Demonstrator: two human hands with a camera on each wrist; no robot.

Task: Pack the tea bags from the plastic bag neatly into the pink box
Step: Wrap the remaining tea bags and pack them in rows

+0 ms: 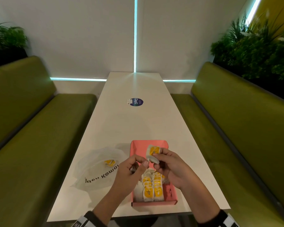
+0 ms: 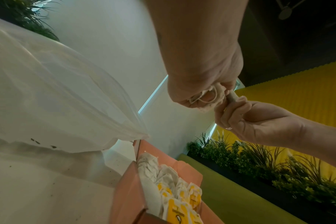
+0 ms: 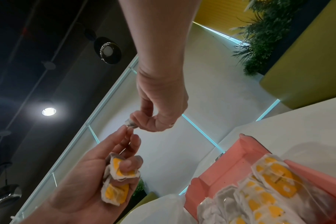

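The pink box (image 1: 138, 149) lies open on the white table (image 1: 129, 125), and several tea bags with yellow tags (image 1: 152, 189) stand in rows in its near half. Just above the box, my right hand (image 1: 156, 155) grips two tea bags (image 1: 153, 152) under its thumb (image 3: 129, 164). My left hand (image 1: 143, 163) is beside it and pinches a crumpled tea bag (image 2: 208, 97) by its string. The fingertips of both hands meet. The clear plastic bag (image 1: 97, 171) lies left of the box with one tea bag (image 1: 109, 162) inside.
A round blue sticker (image 1: 136, 102) sits mid-table, farther away. Green benches (image 1: 31, 128) run along both sides of the table, with plants (image 1: 256, 46) behind them. The box's near wall is close to the table's front edge.
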